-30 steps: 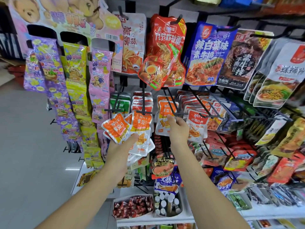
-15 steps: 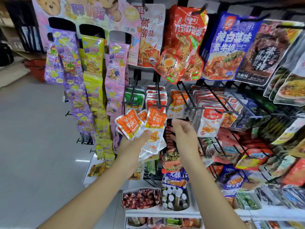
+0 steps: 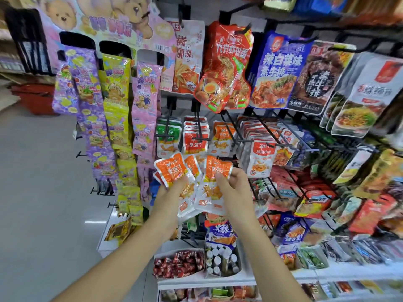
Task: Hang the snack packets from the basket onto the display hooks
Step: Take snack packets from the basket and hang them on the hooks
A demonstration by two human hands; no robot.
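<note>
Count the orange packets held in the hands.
3 clearly: the left packet and middle packet fanned in the left hand, the right packet pinched by the right hand. Others may hide behind.

I've got glossy grey floor (image 3: 32,192) filling the left of frame, a white shelf base (image 3: 327,274) lower right.

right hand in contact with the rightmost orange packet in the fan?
Touching. Head view: right hand pinches the rightmost orange packet near its top, no gap; left hand grips the fan below.
</note>
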